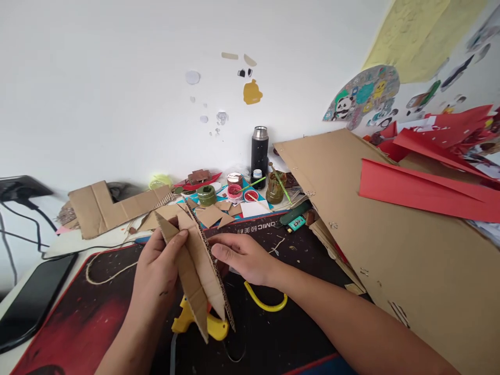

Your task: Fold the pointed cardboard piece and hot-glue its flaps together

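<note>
My left hand (pixel 158 260) is closed on a folded cardboard piece (pixel 199 265), its thumb pressing on the inner face. The piece stands as two long panels tapering to points at the bottom, like a narrow V, with corrugation showing along the right edge. At that edge is my right hand (pixel 244 258), thumb and index finger against the panel; its other fingers are partly hidden behind. Below the cardboard lies a yellow glue gun (pixel 216 327), partly covered by it. A curved yellow strip (pixel 267 306) rests under my right wrist.
A large cardboard sheet (pixel 390 250) slants over the right side, with red paper (pixel 422 192) on it. Open paint jars (pixel 206 195), cardboard scraps (pixel 211 214) and a black thermos (pixel 260 151) stand along the wall. At left lie a phone (pixel 35 302) and cables.
</note>
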### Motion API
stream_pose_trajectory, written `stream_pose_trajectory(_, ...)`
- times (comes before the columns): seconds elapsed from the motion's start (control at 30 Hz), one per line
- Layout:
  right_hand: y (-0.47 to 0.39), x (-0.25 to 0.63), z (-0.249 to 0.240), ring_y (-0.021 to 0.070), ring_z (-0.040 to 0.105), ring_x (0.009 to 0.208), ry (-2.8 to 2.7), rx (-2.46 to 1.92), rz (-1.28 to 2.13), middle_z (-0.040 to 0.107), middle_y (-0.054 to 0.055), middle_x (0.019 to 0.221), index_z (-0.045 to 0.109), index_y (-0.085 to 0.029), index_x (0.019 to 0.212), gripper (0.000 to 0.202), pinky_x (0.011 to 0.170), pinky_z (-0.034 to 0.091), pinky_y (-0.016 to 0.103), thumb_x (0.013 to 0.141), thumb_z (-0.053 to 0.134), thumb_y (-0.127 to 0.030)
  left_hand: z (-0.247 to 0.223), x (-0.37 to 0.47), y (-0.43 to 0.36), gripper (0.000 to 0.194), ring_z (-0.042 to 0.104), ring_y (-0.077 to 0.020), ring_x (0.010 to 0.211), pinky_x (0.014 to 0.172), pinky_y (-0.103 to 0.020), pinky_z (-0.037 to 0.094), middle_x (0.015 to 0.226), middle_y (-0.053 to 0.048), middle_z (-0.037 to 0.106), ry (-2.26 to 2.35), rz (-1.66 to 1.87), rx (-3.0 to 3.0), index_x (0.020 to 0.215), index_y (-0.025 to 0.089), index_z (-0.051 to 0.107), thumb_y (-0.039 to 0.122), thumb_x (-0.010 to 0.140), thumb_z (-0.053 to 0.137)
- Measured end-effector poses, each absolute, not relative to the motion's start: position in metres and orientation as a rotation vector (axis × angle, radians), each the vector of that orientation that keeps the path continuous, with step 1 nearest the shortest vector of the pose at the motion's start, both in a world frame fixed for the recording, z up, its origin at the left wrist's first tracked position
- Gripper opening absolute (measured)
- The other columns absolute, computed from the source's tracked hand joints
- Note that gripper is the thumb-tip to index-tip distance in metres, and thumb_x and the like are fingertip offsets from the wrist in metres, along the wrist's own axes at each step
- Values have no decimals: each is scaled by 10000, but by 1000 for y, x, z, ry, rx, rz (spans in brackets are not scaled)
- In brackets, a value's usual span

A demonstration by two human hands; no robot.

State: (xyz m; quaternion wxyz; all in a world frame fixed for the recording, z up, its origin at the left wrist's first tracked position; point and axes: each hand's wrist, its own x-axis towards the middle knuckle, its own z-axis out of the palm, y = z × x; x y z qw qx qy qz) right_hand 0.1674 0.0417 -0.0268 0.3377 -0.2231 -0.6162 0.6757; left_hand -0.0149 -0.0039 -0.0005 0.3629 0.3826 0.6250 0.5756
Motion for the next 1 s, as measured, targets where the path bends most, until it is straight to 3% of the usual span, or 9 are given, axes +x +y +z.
stream_pose_trajectory(0.13, 51, 163, -35, 189, 676, 644, -1413, -730, 1805, 750, 38, 848, 798, -219, 1106, 607, 565, 489, 303, 949, 646, -786, 3, -15, -3, 666, 790, -330, 972, 769, -354, 639, 1089, -78, 842, 1473, 1275, 911, 1262, 202, 741, 532, 708, 912)
stream_pose_trajectory(0.27, 63, 164, -39, 151, 607, 528, -1257, -797, 1830, 675, -16, 691, 776, -220, 1036, 588, 518, 455, 281, 857, 762, -780, 2, -14, -4, 652, 785, -349, 1020, 871, -417, 639, 1157, -99, 844, 1433, 1103, 1057, 1259, 220, 770, 566, 726, 913)
stream_pose_trajectory(0.5, 67, 168, -35, 132, 621, 506, -1289, -804, 1828, 652, -39, 623, 768, -211, 1000, 462, 488, 421, 236, 915, 775, -665, -2, -16, -4, 575, 775, -354, 1085, 943, -436, 626, 1196, -75, 841, 1416, 1080, 1075, 1239, 260, 776, 570, 769, 892)
stream_pose_trajectory(0.8, 64, 168, -35, 124, 639, 529, -1332, -803, 1797, 727, -10, 768, 785, -213, 1037, 376, 504, 464, 244, 908, 827, -564, 0, -14, -3, 528, 764, -351, 1078, 940, -431, 620, 1210, -68, 833, 1423, 1090, 1091, 1220, 254, 775, 505, 765, 871)
stream_pose_trajectory(1.0, 65, 166, -39, 115, 620, 520, -1308, -836, 1811, 693, -22, 753, 800, -215, 1039, 335, 514, 467, 247, 905, 846, -519, 0, -14, -2, 544, 765, -350, 1099, 928, -407, 613, 1219, -64, 829, 1407, 1087, 1061, 1221, 247, 762, 477, 742, 877)
